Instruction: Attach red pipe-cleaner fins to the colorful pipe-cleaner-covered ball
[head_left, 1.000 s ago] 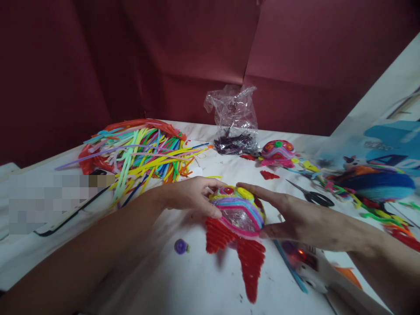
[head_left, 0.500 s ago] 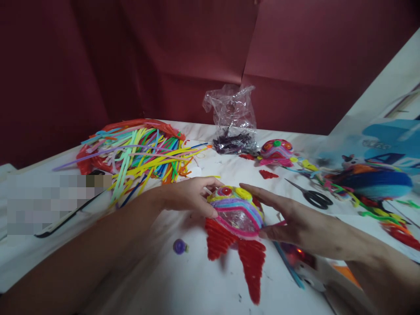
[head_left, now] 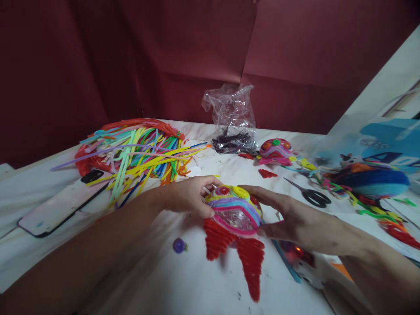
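Observation:
Both hands grip a pipe-cleaner fish craft (head_left: 236, 214), a clear rounded body banded in pink, blue, lilac and yellow. Its upper side carries a red coil and a yellow coil. My left hand (head_left: 193, 197) curls around its left side, thumb on the lower left edge. From the right, my right hand (head_left: 288, 218) spans it, forefinger along the top and thumb at the lower right corner. Two red fuzzy fin-shaped pieces (head_left: 251, 267) extend from beneath it over the white tabletop. A small purple coil (head_left: 179, 246) lies to the left of these.
Colourful pipe cleaners (head_left: 144, 151) are heaped at back left, beside a phone (head_left: 62, 205). A clear plastic bag (head_left: 232, 118) stands at the back. Black-handled scissors (head_left: 313, 196) and a similar pink craft (head_left: 275, 151) lie right. A device with a red light (head_left: 298, 250) sits under my right forearm.
Both hands keep their hold on the fish craft, which stays almost in place. The view has shifted very slightly.

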Available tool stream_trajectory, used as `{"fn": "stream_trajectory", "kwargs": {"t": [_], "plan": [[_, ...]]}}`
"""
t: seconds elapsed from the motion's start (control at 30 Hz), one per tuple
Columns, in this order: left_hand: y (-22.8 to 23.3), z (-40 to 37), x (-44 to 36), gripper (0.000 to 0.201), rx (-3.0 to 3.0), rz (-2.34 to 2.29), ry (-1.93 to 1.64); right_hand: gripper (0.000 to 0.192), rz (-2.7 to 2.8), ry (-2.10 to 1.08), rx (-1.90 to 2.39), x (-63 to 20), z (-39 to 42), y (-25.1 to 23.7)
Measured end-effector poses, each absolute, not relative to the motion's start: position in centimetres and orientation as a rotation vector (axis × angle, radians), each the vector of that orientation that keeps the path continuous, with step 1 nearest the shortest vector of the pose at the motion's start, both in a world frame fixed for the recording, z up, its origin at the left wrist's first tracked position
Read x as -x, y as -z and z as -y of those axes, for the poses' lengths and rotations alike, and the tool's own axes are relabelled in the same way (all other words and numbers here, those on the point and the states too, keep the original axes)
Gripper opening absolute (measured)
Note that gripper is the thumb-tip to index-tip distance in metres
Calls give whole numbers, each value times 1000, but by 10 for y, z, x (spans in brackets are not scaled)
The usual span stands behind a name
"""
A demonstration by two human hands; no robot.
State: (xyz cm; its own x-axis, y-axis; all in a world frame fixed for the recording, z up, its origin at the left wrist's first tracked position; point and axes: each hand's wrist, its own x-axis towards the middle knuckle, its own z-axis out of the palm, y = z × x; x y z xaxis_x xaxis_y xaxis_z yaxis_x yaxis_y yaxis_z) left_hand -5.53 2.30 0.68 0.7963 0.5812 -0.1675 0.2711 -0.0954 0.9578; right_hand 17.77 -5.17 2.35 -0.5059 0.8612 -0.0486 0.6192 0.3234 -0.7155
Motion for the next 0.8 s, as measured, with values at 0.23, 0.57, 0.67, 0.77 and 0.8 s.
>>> {"fn": "stream_trajectory", "kwargs": {"t": [0.23, 0.57, 0.67, 0.77, 0.8], "plan": [[-8, -21, 55, 54, -1707, -718, -311, 66, 2194, -1020, 1361, -179, 53, -21], [-11, -19, 52, 62, -1692, -778, -283, 82, 1815, -1331, 1313, -184, 66, -1], [-12, -18, 52, 61, -1694, -788, -285, 90, 1745, -1274, 1428, -177, 70, 1], [-13, -16, 53, 58, -1697, -792, -288, 86, 1736, -1180, 1485, -169, 71, 4], [-13, -16, 53, 57, -1696, -792, -288, 83, 1753, -1140, 1485, -167, 71, 5]]}}
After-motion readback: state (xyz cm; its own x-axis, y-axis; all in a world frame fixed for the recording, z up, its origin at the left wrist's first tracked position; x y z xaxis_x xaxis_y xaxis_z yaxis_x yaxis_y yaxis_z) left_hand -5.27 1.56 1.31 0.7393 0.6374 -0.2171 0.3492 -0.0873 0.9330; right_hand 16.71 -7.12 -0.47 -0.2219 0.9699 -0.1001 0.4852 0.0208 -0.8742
